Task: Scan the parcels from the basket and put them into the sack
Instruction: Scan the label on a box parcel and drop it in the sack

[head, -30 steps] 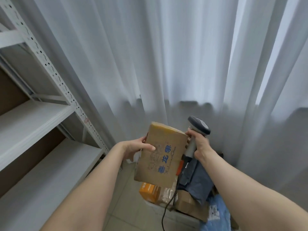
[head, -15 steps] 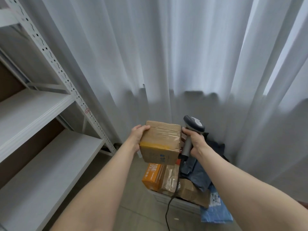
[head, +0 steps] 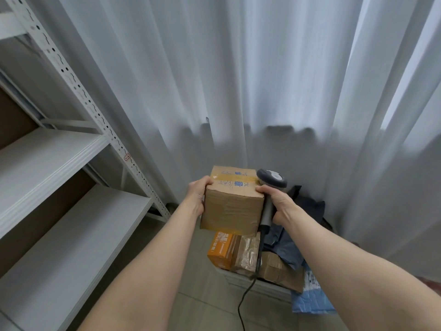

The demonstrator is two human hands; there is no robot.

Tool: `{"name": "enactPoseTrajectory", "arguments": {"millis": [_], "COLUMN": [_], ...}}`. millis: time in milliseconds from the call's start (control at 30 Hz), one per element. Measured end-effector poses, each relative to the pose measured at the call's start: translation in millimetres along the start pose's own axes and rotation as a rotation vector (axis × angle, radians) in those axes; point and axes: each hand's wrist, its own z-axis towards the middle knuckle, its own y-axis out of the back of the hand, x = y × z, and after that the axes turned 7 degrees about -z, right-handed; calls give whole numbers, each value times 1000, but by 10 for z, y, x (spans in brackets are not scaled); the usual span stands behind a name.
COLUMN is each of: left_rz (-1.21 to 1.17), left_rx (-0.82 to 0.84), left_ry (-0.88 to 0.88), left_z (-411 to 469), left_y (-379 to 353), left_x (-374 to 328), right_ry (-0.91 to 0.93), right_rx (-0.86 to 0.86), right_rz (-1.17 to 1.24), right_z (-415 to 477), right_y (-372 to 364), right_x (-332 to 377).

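Basket [head: 265, 286] holds orange box [head: 220, 251], taped cartons [head: 247, 258] and dark bag [head: 287, 246]

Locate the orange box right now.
Head view, lower centre: the orange box sits at the left end of the basket, just below the held cardboard parcel and beside a tape-wrapped brown parcel on its right.

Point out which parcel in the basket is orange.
The small box at the basket's left end, below the held carton; the others are brown cardboard or dark grey bags.
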Motion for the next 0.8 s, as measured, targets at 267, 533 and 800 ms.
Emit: {"name": "enactPoseTrajectory", "arguments": {"millis": [267, 533, 800], "left_rz": [-52, -278, -188], "left_rx": [165, 184, 231], "left_ry": [197, 282, 164], "left_z": [-110, -47, -87], "left_y": [156, 589, 568], "left_x": [61, 231, 235], "right_ry": [126, 60, 125], "right_rx": [100, 154, 121], "right_rz": [-67, 5, -150], "right_z": [-64, -181, -183], "right_y": [-16, 23, -27], "right_x": [19, 203, 215]}}
